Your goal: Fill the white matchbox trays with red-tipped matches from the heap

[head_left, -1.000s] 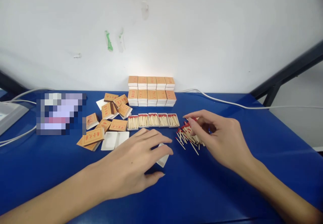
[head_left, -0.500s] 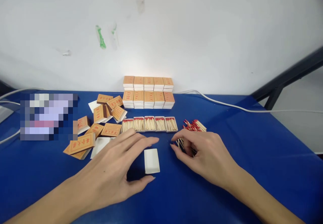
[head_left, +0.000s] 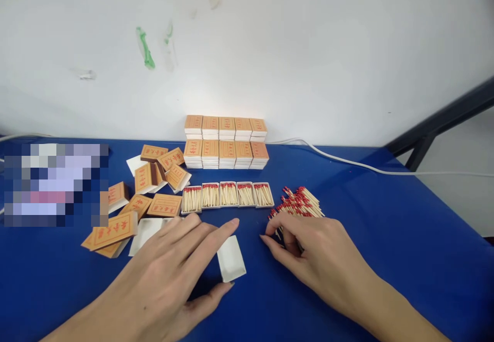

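An empty white matchbox tray (head_left: 232,261) lies slightly turned on the blue table. My left hand (head_left: 175,267) curves around it, thumb at the near edge and index finger by the far edge. To the right, my right hand (head_left: 318,244) rests at the near side of a heap of red-tipped matches (head_left: 304,202). Its thumb and index finger come together at the tips; whatever they hold is too small to make out. Beyond the hands stands a row of open trays filled with matches (head_left: 227,195).
Stacked matchboxes (head_left: 227,151) stand against the white wall (head_left: 328,64). Loose orange matchbox sleeves (head_left: 165,205) and white trays (head_left: 146,234) lie scattered at left, near a blurred-out object (head_left: 57,182). A white cable (head_left: 343,162) runs along the back right.
The view has shifted a little. The tray now sits turned and closer to my left thumb and index finger. My right hand stays by the match heap, its fingertips closer together.
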Motion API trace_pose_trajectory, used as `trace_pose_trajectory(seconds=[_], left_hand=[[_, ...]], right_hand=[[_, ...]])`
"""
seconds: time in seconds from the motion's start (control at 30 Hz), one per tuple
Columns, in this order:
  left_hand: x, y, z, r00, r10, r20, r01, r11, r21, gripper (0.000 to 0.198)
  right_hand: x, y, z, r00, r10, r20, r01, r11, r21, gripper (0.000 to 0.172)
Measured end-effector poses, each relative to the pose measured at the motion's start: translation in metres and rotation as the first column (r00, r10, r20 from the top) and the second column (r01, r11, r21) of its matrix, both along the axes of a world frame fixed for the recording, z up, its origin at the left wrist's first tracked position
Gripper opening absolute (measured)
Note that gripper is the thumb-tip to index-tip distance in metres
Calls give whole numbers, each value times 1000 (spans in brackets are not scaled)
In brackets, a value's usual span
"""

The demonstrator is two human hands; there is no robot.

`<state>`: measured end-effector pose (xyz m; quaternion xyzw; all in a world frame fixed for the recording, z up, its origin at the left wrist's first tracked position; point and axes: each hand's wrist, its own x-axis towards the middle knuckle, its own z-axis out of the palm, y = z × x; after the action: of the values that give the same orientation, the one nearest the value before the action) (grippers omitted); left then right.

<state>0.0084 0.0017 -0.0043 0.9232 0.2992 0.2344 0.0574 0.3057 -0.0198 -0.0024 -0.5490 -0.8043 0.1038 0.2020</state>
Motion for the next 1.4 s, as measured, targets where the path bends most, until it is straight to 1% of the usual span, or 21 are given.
trace_pose_trajectory(seconds=[0.13,0.2,0.3,0.37,0.47,0.53,0.6,0.67,0.77,0.83,0.97,1.03,1.13,1.17,1.3,1.4], left_hand=[[-1,0,-1,1000,9,-25,-8,1000,13,60],[-2,-1,-1,1000,7,-11,-7,1000,7,53],[-2,-3,-1,1000,15,7,-15,1000,-1,43],[-2,-4,-2,999,33,-2,-33,999,-17,45],[-1,-6,-3,999,39,-18,-39,999,-6,55],[-1,-7,-3,1000,21,-16,-20,999,26,54],[0,-6,-2,1000,14,-1,-14,999,40,46],[2,-4,2,1000,27,2,-27,999,27,36],[5,-2,7,998,51,-25,-51,999,10,26],[5,-2,9,997,67,-46,-66,998,25,29],[2,-5,5,992,114,-46,-109,989,102,46],[-1,-4,2,996,50,-72,-42,994,105,46],[-4,-1,1,987,-97,-129,106,992,66,41],[-5,0,1,985,-121,-126,128,990,52,39],[1,2,7,994,-102,-39,104,993,49,24],[6,1,11,997,-77,13,76,995,70,22]], right_hand=[[-3,-2,-4,999,11,31,-12,999,45,11],[-7,-3,-7,998,-8,54,2,994,110,17],[-17,-2,-11,994,-69,79,52,979,198,26],[-26,-2,-13,991,-108,84,88,972,218,28],[-33,-1,-15,989,-125,78,106,972,212,28],[-32,-1,-13,991,-119,58,105,973,205,28],[-26,-2,-9,991,-134,18,127,970,208,26],[-17,-4,-3,983,-184,-15,183,957,224,24],[-7,-6,3,960,-281,18,267,929,256,23],[-4,-6,2,952,-301,55,278,925,258,23],[-5,-8,-5,952,-281,119,246,938,245,21],[-6,-9,-8,952,-276,129,239,939,247,19],[-5,-10,-8,959,-258,116,224,944,242,19],[-4,-10,-8,962,-250,109,219,945,241,20],[-3,-11,-4,969,-237,75,212,945,250,24],[-7,-13,-1,973,-232,20,219,941,257,26]])
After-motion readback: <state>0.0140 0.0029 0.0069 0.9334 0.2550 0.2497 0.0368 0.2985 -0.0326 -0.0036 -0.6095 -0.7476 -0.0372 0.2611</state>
